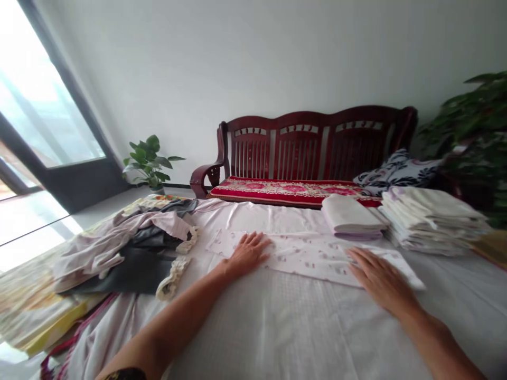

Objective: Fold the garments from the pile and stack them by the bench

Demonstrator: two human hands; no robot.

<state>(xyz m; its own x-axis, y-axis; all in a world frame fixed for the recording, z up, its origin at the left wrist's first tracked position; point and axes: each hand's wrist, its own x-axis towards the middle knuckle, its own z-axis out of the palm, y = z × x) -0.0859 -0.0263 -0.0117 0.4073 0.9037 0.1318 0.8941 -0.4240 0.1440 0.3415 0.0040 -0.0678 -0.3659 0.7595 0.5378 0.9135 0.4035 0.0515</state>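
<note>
A long strip of folded white cloth (pixel 304 254) with a small print lies across the white sheet (pixel 277 327) in front of me. My left hand (pixel 249 252) rests flat on its left part, fingers stretched out. Toward the other end, my right hand (pixel 378 274) lies with its fingers spread over the printed cloth. Neither hand grips anything. Just behind the right hand sits a folded white and lilac cloth (pixel 352 215). Beside it rises a stack of folded white cloths (pixel 431 219).
Rumpled pink and dark clothes (pixel 138 248) with ruffled cuffs lie at the left. Beyond the table stands a dark red wooden bench (pixel 297 150) with a red floral seat cover (pixel 285 189) and a patterned cushion (pixel 396 171). Potted plants (pixel 152 161) flank it.
</note>
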